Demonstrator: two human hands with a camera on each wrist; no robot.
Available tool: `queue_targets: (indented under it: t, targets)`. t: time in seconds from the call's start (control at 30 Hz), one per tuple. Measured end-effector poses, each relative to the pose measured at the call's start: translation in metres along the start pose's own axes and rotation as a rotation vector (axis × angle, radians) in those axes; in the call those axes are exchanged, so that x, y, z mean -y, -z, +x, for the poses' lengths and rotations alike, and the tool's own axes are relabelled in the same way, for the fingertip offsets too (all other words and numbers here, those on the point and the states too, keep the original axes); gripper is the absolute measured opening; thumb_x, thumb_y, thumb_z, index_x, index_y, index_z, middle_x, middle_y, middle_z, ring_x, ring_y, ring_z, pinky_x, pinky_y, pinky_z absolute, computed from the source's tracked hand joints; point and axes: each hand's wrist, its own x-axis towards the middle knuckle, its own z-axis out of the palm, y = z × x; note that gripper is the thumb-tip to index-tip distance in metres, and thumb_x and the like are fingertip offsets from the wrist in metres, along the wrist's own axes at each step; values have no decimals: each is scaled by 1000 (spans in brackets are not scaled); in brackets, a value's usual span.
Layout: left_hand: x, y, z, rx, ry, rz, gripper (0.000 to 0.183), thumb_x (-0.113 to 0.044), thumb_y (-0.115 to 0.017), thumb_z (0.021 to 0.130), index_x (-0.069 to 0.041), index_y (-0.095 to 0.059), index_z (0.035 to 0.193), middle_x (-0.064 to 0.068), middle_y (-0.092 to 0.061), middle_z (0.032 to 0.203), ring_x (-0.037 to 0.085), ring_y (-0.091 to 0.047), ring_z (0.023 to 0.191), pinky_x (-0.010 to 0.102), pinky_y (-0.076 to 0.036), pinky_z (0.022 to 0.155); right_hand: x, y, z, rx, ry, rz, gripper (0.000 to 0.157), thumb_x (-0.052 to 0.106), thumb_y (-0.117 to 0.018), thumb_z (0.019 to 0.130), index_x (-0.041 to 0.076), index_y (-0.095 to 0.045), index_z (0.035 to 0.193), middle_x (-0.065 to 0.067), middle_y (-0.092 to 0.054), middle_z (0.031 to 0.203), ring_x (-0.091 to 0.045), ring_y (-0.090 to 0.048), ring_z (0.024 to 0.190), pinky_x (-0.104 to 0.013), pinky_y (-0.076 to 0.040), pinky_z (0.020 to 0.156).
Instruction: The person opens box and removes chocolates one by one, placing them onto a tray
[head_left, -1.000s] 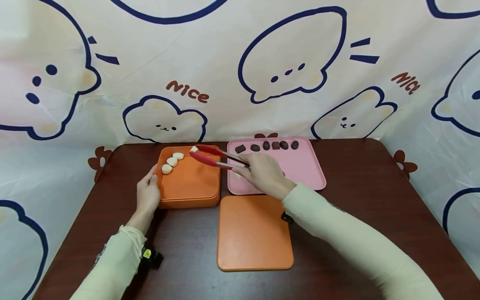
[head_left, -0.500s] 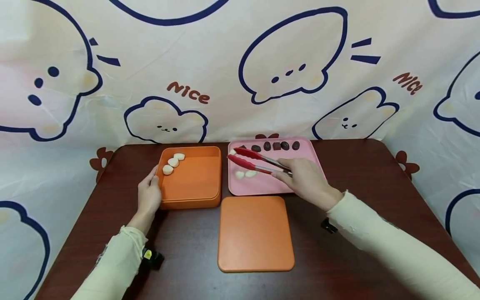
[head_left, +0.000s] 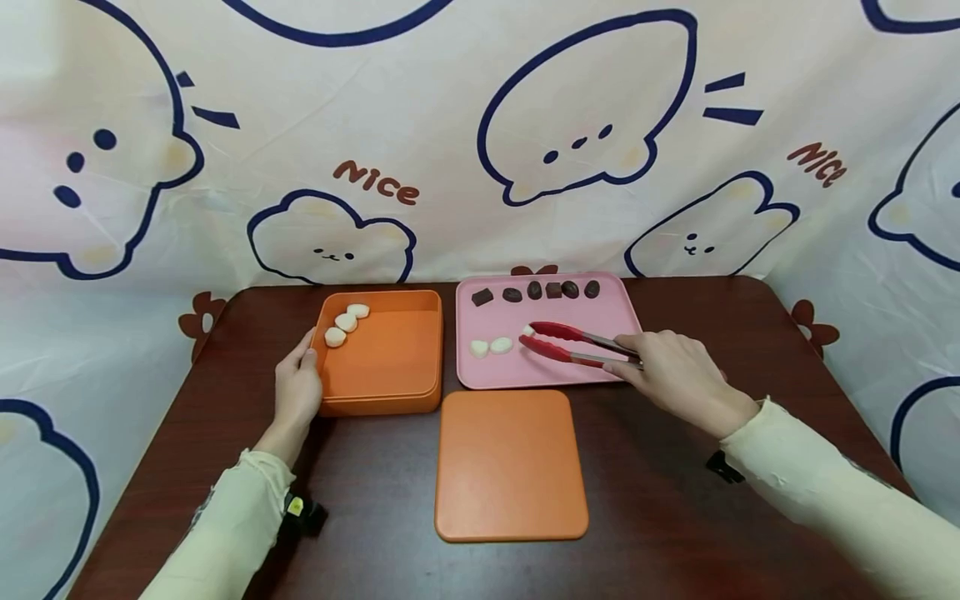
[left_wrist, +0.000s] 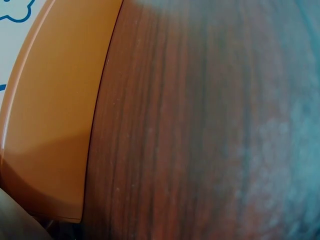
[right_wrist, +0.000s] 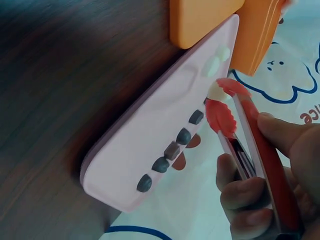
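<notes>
My right hand (head_left: 678, 375) grips red-tipped metal tongs (head_left: 555, 331), thumb on one side and curled fingers on the other, as the right wrist view shows. Between the tong tips sits a white chocolate (right_wrist: 215, 91), low over the pink tray (head_left: 555, 368). Two white chocolates (head_left: 501, 345) lie on the tray to its left. At the left, my left hand (head_left: 297, 387) holds the side wall of an open orange box (head_left: 390, 358), thumb near the rim. Inside that box, three white pieces (head_left: 346, 322) lie in a slanting row. Most of the left hand is outside the left wrist view.
Along the tray's back edge runs a row of several dark chocolates (head_left: 553, 290). A flat orange square lid (head_left: 512, 467) lies on the dark wood table (head_left: 375, 500) in front of the tray. A printed cloth (head_left: 450, 108) hangs directly behind.
My right hand has carried the tongs and a white chocolate rightward from over the orange box to the pink tray, just right of the two white pieces. The left hand has stayed put.
</notes>
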Motion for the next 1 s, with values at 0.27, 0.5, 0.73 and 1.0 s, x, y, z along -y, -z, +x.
queue_targets:
  t: [0.27, 0.5, 0.73, 1.0]
  targets:
    - [1, 0, 1, -4, 0, 2, 49, -20, -23, 112, -17, -26, 161, 2, -25, 167, 22, -19, 157, 44, -18, 129, -8, -1, -2, 14, 18, -60, 24, 32, -77, 89, 9, -72, 92, 1, -51, 57, -16, -44, 55, -29, -34, 45]
    - [1, -1, 1, -3, -9, 5, 49, -20, -23, 112, -18, -27, 161, 1, -26, 167, 22, -20, 157, 44, -19, 129, -2, -2, 3, 34, 35, -102, 25, 35, -76, 90, 11, -68, 86, 1, -51, 55, -16, -45, 54, -29, -34, 43]
    - [1, 0, 2, 3, -6, 2, 49, -20, -24, 112, -18, -25, 161, 1, -26, 167, 21, -20, 157, 44, -19, 129, 5, -2, 11, 56, 27, -98, 26, 35, -75, 91, 11, -68, 85, 1, -49, 53, -16, -46, 52, -29, -35, 42]
    - [0, 0, 1, 4, -4, -10, 49, -21, -24, 112, -18, -25, 161, 0, -25, 167, 21, -20, 157, 43, -20, 129, 5, -4, 12, 63, 20, -82, 27, 35, -77, 90, 11, -65, 83, 0, -48, 53, -16, -45, 52, -28, -34, 43]
